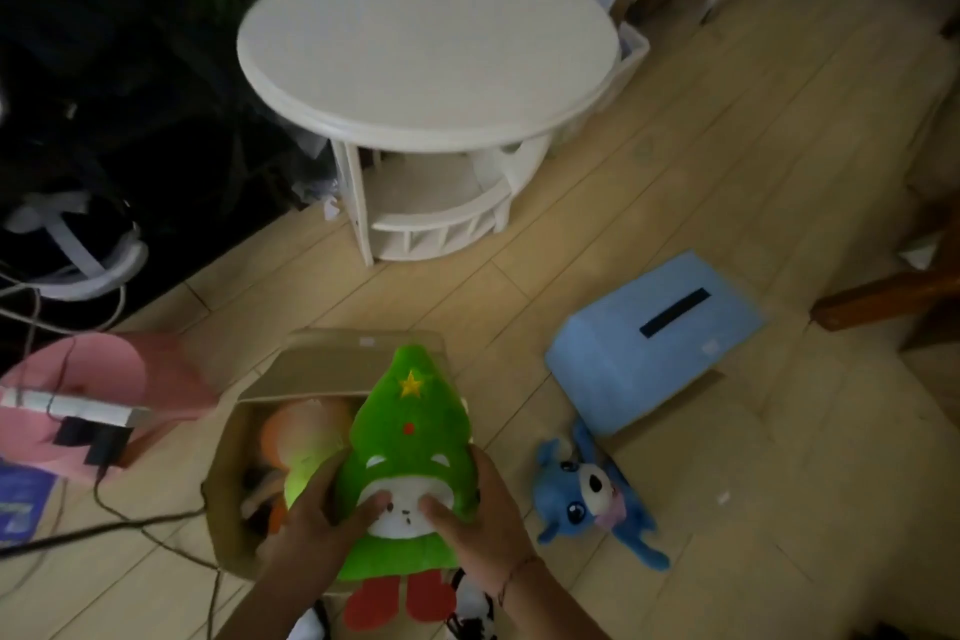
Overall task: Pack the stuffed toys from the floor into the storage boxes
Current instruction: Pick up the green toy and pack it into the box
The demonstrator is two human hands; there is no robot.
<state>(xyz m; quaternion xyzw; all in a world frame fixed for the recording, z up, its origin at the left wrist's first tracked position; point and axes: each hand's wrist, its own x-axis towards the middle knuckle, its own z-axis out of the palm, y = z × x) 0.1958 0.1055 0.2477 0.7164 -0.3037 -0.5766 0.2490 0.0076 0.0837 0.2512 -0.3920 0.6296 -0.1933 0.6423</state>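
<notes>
Both hands grip the green toy [410,452] from either side, over the open cardboard box [228,483]. The left hand [306,525] holds its left flank, thumb pressed on the white face. The right hand [483,520] holds the right flank, thumb likewise on the face. The toy's red feet point toward the person. Inside the box, left of the grip, lies an orange toy [296,431]. Right of the grip, on the floor [727,509], lies a blue toy [592,494]; beyond it sits a blue box [649,343]. Ahead stands a white table [426,52].
</notes>
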